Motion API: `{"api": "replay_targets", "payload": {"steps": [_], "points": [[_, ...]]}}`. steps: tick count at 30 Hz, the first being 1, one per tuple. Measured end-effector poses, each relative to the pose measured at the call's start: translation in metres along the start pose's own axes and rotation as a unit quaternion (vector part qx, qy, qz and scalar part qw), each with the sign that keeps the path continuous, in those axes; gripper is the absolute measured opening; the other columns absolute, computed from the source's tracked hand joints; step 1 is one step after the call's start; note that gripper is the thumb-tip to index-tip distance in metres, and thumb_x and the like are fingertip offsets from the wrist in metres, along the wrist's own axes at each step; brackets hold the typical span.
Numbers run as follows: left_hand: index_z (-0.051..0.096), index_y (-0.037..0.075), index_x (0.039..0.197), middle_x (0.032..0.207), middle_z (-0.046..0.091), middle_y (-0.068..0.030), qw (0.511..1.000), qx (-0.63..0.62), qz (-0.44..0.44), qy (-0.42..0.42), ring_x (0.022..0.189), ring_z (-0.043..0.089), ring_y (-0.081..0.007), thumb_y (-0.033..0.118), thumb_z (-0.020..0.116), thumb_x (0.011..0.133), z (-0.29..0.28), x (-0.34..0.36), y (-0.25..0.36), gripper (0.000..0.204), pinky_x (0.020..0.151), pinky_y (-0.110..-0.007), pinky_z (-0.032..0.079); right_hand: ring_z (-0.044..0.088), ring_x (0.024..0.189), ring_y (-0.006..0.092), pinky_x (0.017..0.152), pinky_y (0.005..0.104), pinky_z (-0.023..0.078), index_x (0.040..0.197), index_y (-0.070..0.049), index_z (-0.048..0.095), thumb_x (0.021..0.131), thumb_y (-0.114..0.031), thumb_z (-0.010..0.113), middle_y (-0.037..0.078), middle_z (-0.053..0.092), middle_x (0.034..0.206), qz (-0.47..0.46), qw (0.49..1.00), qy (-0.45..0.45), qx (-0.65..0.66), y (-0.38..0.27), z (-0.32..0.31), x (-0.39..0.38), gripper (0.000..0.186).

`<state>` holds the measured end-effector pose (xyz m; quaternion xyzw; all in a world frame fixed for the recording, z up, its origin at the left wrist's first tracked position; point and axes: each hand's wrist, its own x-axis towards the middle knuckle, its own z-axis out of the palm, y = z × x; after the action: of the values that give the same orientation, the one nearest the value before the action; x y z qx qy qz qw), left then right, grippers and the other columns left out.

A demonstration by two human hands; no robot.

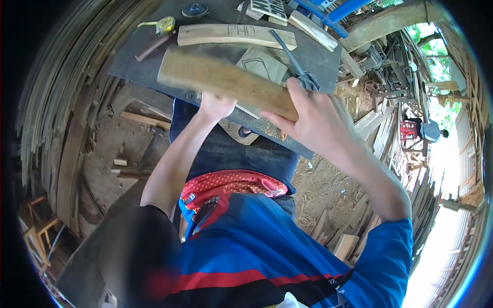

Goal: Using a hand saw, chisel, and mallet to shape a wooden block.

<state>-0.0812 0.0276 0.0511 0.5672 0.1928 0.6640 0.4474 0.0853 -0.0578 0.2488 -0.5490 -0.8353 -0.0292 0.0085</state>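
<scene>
Both my hands hold a curved wooden board [221,74] above the table, its left end blurred. My left hand [217,105] is closed at the board's near edge, its fingers mostly hidden beneath the wood. At the right end, my right hand [316,113] grips the board, thumb on the near side and fingers over the far side. Behind it on the dark table [133,66] lies a second, paler curved board [215,35] with pencil marks. A flat piece with a drawn outline [263,62] and a long metal tool [287,50], perhaps a clamp, are partly covered.
A yellow tape measure [165,24], a hammer-like tool [153,47] and a dark round disc [195,10] lie at the table's far left. Long planks [56,87] are stacked at the left. Wood scraps cover the ground at right, where another person [430,131] sits farther off.
</scene>
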Motion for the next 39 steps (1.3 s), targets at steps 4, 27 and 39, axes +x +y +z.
{"api": "replay_targets", "payload": {"steps": [4, 27, 39], "points": [[0.066, 0.003, 0.086, 0.078, 0.067, -0.0023, 0.991, -0.005, 0.047, 0.128, 0.069, 0.063, -0.0107, 0.003, 0.071, 0.088, 0.014, 0.006, 0.019, 0.006, 0.063, -0.028, 0.051, 0.07, 0.057, 0.0367, 0.052, 0.0443, 0.053, 0.107, 0.003, 0.059, 0.088, -0.045, 0.078, 0.018, 0.064, 0.06, 0.017, 0.975, 0.057, 0.214, 0.011, -0.003, -0.011, 0.055], [0.055, 0.004, 0.075, 0.063, 0.058, -0.0052, 0.984, -0.088, -0.079, -0.131, 0.055, 0.054, -0.0198, -0.003, 0.075, 0.08, -0.014, 0.013, 0.037, 0.022, 0.058, -0.036, 0.05, 0.069, 0.082, 0.044, 0.076, 0.0471, 0.053, 0.11, 0.005, 0.065, 0.096, -0.046, 0.066, 0.028, 0.068, 0.082, 0.338, 0.836, -0.093, 0.421, 0.048, 0.177, 0.004, 0.052], [0.053, 0.011, 0.079, 0.07, 0.059, -0.002, 0.981, -0.119, -0.079, -0.134, 0.077, 0.056, -0.0235, 0.012, 0.078, 0.079, -0.042, -0.002, 0.031, 0.025, 0.099, -0.052, 0.041, 0.07, 0.085, 0.0461, 0.075, 0.0497, 0.053, 0.103, 0.005, 0.066, 0.094, -0.048, 0.068, 0.029, 0.068, 0.082, 0.337, 0.834, -0.087, 0.428, 0.048, 0.177, 0.003, 0.054]]}}
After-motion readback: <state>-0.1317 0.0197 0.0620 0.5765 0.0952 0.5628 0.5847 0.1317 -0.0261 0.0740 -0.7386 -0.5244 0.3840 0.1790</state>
